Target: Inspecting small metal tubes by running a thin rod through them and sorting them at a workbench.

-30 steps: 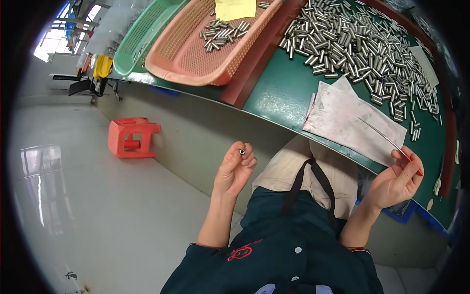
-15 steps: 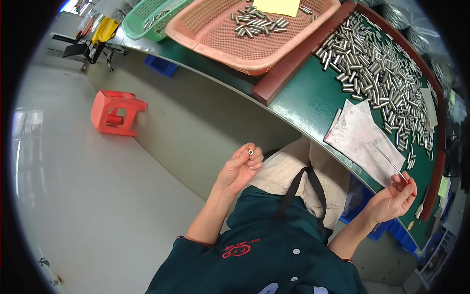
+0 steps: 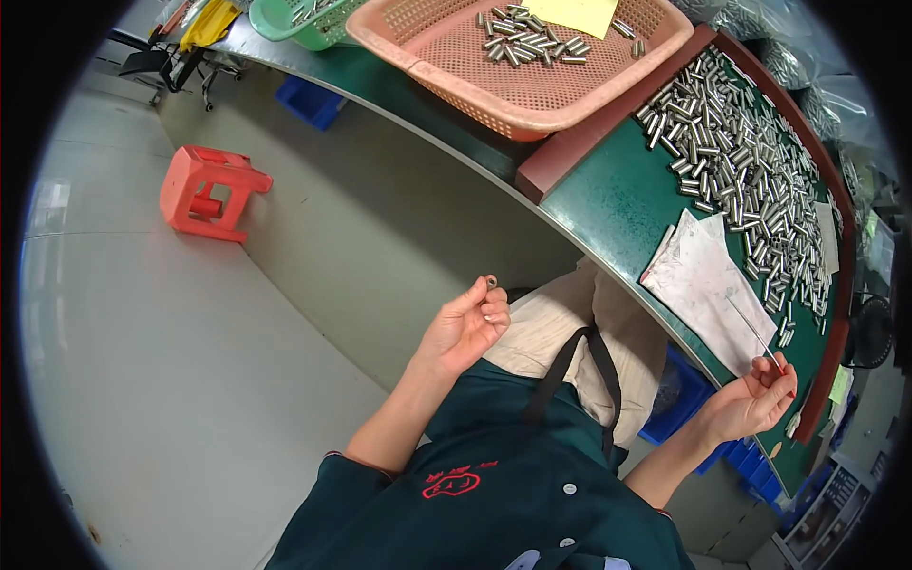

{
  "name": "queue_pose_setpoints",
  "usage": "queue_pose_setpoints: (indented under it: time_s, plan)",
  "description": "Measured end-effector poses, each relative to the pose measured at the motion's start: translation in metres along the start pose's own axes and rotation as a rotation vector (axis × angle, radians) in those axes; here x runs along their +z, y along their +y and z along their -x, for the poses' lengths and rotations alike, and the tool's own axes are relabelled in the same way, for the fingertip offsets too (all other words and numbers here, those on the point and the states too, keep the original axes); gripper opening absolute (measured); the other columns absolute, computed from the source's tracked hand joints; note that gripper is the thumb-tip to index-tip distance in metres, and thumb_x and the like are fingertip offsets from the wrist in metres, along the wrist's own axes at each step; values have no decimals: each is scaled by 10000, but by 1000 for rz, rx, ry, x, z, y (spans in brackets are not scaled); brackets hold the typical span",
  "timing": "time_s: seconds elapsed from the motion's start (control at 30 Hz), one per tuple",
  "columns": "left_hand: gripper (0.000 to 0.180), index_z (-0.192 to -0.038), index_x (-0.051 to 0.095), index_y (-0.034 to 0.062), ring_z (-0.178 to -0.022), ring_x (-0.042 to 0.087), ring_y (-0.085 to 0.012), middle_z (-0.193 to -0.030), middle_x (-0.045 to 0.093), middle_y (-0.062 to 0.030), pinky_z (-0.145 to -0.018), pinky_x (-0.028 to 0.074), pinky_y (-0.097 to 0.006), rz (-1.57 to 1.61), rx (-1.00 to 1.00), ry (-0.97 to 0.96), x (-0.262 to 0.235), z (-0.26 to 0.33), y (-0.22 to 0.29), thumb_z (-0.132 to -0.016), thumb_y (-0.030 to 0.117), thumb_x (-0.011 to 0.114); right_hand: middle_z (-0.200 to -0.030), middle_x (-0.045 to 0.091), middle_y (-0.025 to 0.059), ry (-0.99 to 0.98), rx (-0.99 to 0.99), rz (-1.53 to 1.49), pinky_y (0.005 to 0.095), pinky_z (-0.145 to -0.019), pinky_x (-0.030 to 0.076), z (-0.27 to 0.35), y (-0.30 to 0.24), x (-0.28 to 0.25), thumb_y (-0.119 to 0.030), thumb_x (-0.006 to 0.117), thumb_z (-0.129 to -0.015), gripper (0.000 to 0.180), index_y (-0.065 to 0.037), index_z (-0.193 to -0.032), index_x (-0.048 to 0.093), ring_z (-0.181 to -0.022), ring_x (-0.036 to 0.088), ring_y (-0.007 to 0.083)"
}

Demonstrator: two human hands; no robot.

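Note:
Between the thumb and fingers of my left hand (image 3: 463,332) is a small metal sleeve (image 3: 491,282), its open end showing at the fingertips. That hand is closed and held up in front of my lap, off the table. Over the table's near edge, my right hand (image 3: 752,404) is closed round the red handle of a thin pointed metal tool (image 3: 750,325). The tool's slim shaft points away over a stained white cloth (image 3: 708,285). Beyond the cloth lies a large heap of short shiny metal sleeves (image 3: 736,157) on the green tabletop (image 3: 608,199).
A pink perforated basket (image 3: 456,90) holds more sleeves and a yellow paper. Beside it stands a green basket (image 3: 318,36). A dark red raised strip (image 3: 560,157) borders the heap. On the floor at left is a red plastic stool (image 3: 204,195); blue bins (image 3: 679,389) sit under the table.
The sleeve in my left hand has tipped, so its open end faces me less squarely. My right hand keeps hold of the tool over the cloth. The whole view has shifted slightly.

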State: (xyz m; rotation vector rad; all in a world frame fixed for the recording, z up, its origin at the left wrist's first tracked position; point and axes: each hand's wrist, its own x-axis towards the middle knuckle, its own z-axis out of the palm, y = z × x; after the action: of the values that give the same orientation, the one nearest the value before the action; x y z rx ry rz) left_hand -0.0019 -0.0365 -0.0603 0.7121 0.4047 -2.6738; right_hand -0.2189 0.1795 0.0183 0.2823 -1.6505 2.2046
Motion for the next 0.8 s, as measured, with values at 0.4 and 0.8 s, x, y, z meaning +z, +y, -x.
queue_pose_setpoints:
  time_s: [0.4,0.8]
  plan:
    - [138,-820,505,6,-633,399,-98,-721,442,-41,-567,377,-209,69,64,172,1,0,-7,-827,132,559,-850,571,141,-14,-24,8,229,-598,427,1,1,0,-190,433,-899,228,15,-891,532,-626,496,147]
    - [164,-834,515,1,-617,389,-97,-717,436,-42,-562,366,-209,-2,47,151,6,5,-13,-830,159,559,-741,519,127,-293,1,-144,263,-532,459,53,-28,30,-300,358,-915,273,-36,-883,419,-618,501,184]
